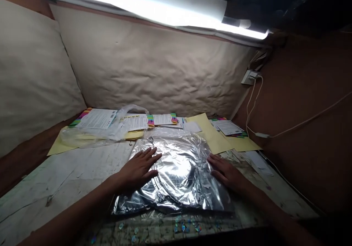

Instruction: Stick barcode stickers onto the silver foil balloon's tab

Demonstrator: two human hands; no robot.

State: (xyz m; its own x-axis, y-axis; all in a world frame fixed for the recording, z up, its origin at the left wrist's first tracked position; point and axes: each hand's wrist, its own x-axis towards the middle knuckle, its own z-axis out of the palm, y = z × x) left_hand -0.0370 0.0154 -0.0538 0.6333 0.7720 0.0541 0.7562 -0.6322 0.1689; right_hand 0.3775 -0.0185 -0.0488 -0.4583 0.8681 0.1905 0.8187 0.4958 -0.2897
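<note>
A clear plastic bag [181, 180] with dark, round-edged contents lies flat on the table before me. Glare from the lamp covers much of it, so what is inside cannot be made out. My left hand [141, 165] rests flat on the bag's left part, fingers spread. At the bag's right edge, my right hand [227, 170] lies with its fingers stretched out and touching the plastic. Neither hand grips anything.
Printed cards [97, 118], yellow sheets [209, 132] and a crumpled clear plastic wrapper [110, 128] lie along the back. Shiny sequins [184, 227] are scattered at the front edge. A cable [308, 114] runs from a wall socket [250, 77] at right. A tube lamp [165, 13] hangs above.
</note>
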